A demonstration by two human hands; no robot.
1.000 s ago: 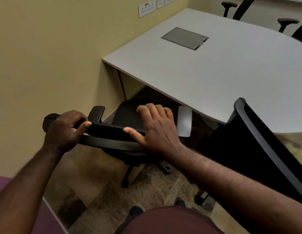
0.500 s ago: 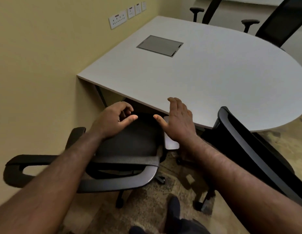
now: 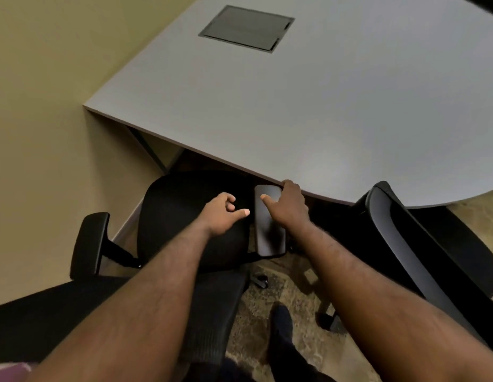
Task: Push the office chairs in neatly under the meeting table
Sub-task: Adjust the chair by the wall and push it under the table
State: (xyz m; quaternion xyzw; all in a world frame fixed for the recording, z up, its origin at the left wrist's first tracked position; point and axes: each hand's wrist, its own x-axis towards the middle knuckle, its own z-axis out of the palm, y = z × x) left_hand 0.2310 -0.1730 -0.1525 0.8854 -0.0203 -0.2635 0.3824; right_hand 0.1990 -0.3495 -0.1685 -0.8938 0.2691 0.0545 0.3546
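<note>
So the black office chair [image 3: 184, 219] sits with its seat front tucked just under the grey table [image 3: 322, 119] edge, next to the wall. Right hand [image 3: 290, 208] is wrapped over the front of its right armrest [image 3: 268, 232], thumb on top. Left hand [image 3: 222, 215] hovers over the seat, fingers loosely curled, holding nothing. A second chair [image 3: 421, 252] is parked on the right.

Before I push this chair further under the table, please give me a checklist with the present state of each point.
1. Right hand holds right armrest: ok.
2. Left hand grips something: not ok, it is over the seat.
3. Right armrest passes under table edge: cannot tell.
4. Left armrest free of wall: ok.
5. Neighbour chair apart: cannot tell.
</note>
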